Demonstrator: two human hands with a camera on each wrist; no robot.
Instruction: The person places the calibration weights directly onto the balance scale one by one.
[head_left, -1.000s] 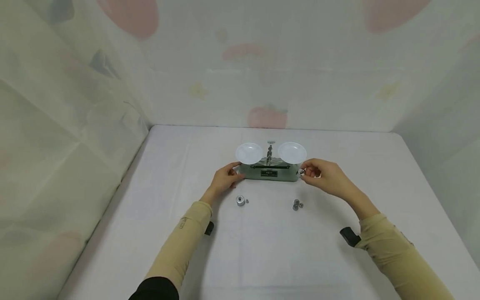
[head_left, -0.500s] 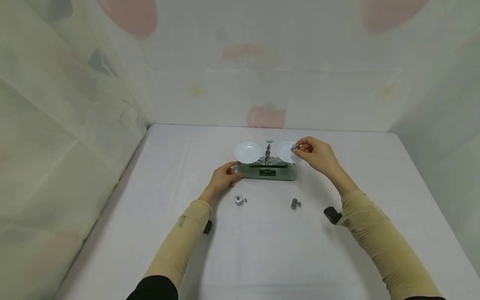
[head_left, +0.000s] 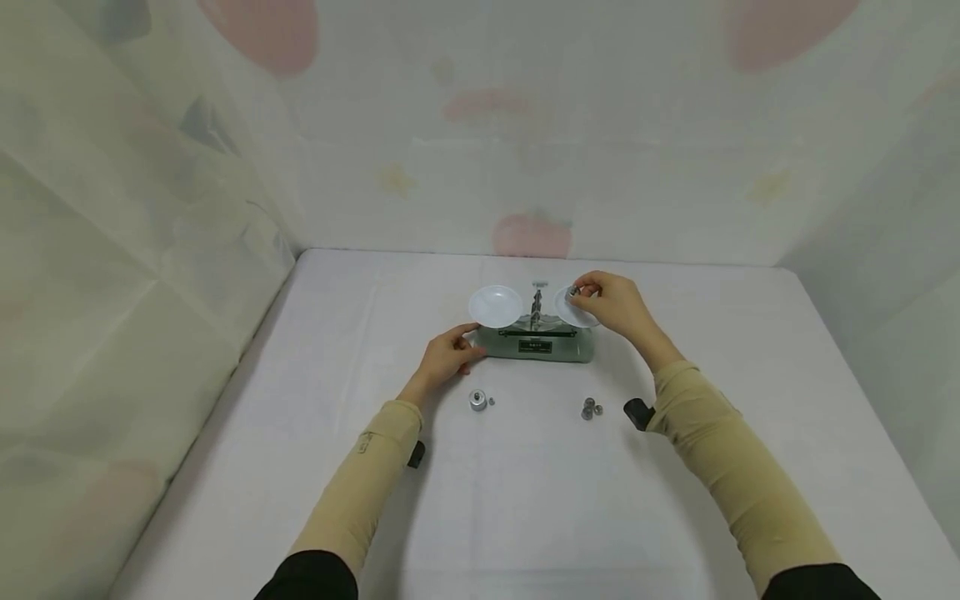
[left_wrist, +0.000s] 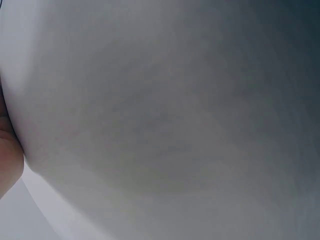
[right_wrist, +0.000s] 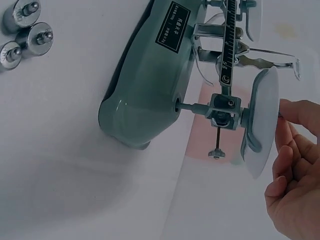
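A green balance scale (head_left: 536, 343) with two white pans stands mid-table. My left hand (head_left: 448, 353) rests against the left end of its base, fingers relaxed and touching it. My right hand (head_left: 609, 303) pinches a small metal weight (head_left: 573, 291) just above the right pan (head_left: 572, 312). The left pan (head_left: 495, 306) holds nothing. In the right wrist view the scale base (right_wrist: 150, 85) and the right pan (right_wrist: 262, 117) lie sideways, with my fingers (right_wrist: 292, 150) behind the pan; the weight is hidden there. The left wrist view shows only blurred white cloth and a sliver of hand (left_wrist: 7, 162).
On the white table cover (head_left: 525, 500), one larger weight (head_left: 477, 400) and a tiny one lie in front of the scale's left end. A cluster of three small weights (head_left: 590, 408) (right_wrist: 25, 30) lies front right. Draped walls close in the left, back and right sides.
My right hand has carried the small weight from the right end of the scale base up and leftward to above the right pan. The left hand has stayed put.
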